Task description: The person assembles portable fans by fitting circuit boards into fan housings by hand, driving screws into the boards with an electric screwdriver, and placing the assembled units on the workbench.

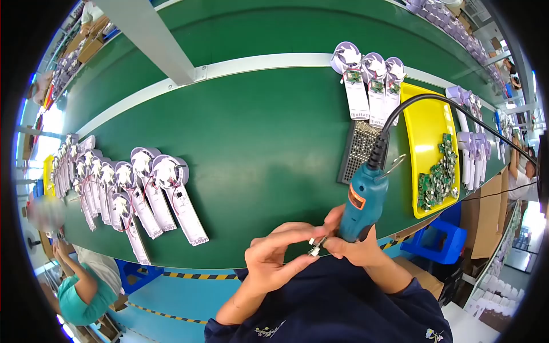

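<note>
A green bench (257, 143) fills most of the frame, from upper left to right. Below it, at the bottom centre, is the person's dark blue top (331, 308). In the left of the frame a cluster of white fan units (189, 214) lies on the bench, round heads toward the top and long bodies pointing down and to the right. At the right of the frame sits a yellow tray (423, 131). In the lower left corner another person shows by a teal sleeve (83, 300).

A teal power tool (366, 200) stands tilted right of centre, its black cable (423, 97) arching over the tray. The right hand (360, 248) is closed around the tool's lower end, thumb and forefinger reaching left past it; whether the tool's tip touches anything is hidden. Just to its left, at the lower centre, the left hand (269, 263) has thumb and fingertips drawn nearly together, pinching a small green-and-white part (314, 248) near the right thumb.

Three more fan units (376, 103) lie in the upper right, just above a dark screw tray (346, 157). The smallest things are green circuit boards (437, 177), heaped in the lower half of the yellow tray.
</note>
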`<state>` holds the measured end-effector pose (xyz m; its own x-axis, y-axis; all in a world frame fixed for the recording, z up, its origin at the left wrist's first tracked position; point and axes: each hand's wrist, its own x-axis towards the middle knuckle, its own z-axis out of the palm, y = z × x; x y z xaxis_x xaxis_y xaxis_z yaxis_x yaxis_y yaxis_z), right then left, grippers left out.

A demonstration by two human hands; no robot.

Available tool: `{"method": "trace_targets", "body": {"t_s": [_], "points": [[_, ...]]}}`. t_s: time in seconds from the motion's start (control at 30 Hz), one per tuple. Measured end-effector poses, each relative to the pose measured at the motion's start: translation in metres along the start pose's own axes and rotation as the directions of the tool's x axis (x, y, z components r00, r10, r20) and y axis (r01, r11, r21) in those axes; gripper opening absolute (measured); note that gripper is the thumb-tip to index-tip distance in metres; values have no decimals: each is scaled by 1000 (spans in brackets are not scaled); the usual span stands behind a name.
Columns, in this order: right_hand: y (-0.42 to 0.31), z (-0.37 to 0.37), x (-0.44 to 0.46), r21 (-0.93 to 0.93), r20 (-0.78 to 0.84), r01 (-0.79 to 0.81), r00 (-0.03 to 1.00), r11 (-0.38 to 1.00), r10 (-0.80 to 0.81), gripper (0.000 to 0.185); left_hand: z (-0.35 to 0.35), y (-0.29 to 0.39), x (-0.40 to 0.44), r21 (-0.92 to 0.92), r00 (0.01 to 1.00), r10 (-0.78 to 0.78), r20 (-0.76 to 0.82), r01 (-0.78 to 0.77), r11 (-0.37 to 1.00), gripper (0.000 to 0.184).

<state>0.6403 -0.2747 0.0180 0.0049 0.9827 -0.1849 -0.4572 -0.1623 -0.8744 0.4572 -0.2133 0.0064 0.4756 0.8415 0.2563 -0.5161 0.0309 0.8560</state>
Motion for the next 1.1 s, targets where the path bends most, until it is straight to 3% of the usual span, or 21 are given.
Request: {"method": "trace_targets", "body": {"t_s": [0.07, 0.13, 0.2, 0.23, 0.3, 0.4, 0.47, 0.53, 0.57, 0.6, 0.63, 0.67, 0.7, 0.77, 0.83, 0.9, 0.93, 1.1], "points": [[1, -2, 2, 62, 21, -14, 1000, 998, 13, 40, 3, 11, 1, 11, 994, -103, -32, 104, 995, 57], [7, -6, 2, 216, 63, -44, 998, 975, 31, 37, 3, 11, 3, 42, 993, -106, -57, 108, 993, 60], [7, -4, 3, 137, 31, -46, 999, 989, 42, 37, 2, 8, 5, 279, 999, 37, 1, -36, 959, 60], [6, -3, 3, 67, -1, -42, 999, 997, 42, 37, 1, 10, 8, 275, 999, 41, -10, -37, 961, 60], [0, 2, 0, 51, -37, -42, 998, 998, 44, 43, 1, 17, 13, 474, 993, 117, 4, -105, 874, 60], [4, 7, -5, 69, -56, 40, 998, 997, -36, 50, -1, 18, 11, 492, 994, 102, -26, -76, 867, 58], [9, 3, -4, -103, -19, 122, 992, 987, -124, 52, 2, 16, 7, 450, 995, 41, -93, 6, 893, 59], [11, 10, -2, -149, -143, 175, 970, 973, -197, 52, 7, 9, -2, 253, 973, -90, -214, 144, 956, 62], [13, 10, -3, -191, -178, 156, 965, 969, -191, 54, 2, 13, -1, 329, 988, -48, -148, 95, 940, 69], [13, 11, -3, -110, -240, 125, 959, 986, -149, 55, -4, 16, -4, 440, 982, 40, -183, 46, 897, 70], [14, 12, -2, -25, -302, 103, 948, 994, -106, 57, -20, 30, -7, 744, 970, 188, -157, -9, 668, 72], [8, 13, 0, 60, -335, 111, 938, 992, -85, 57, -37, 31, -18, 895, 925, 342, -165, -5, 446, 70], [8, 7, 2, 47, -338, 102, 938, 994, -80, 56, -51, 38, -25, 968, 878, 436, -197, 105, 227, 63], [8, 1, 3, 61, -346, 78, 937, 995, -52, 53, -65, 47, -26, 917, 836, 399, -376, 397, 32, 53], [6, 5, 7, 70, -348, 33, 938, 997, -6, 52, -76, 45, -28, 931, 891, 282, -355, 365, 19, 45], [5, 4, 8, 69, -307, -2, 951, 998, 23, 50, -71, 35, -32, 945, 902, 296, -315, 327, 9, 45], [4, 3, 7, 73, -312, 1, 950, 997, 22, 50, -68, 28, -36, 940, 887, 311, -340, 324, 103, 47], [-1, 0, 0, 33, -281, -25, 959, 999, 34, 48, -25, 7, -44, 921, 918, 215, -332, 267, 284, 54]]}}
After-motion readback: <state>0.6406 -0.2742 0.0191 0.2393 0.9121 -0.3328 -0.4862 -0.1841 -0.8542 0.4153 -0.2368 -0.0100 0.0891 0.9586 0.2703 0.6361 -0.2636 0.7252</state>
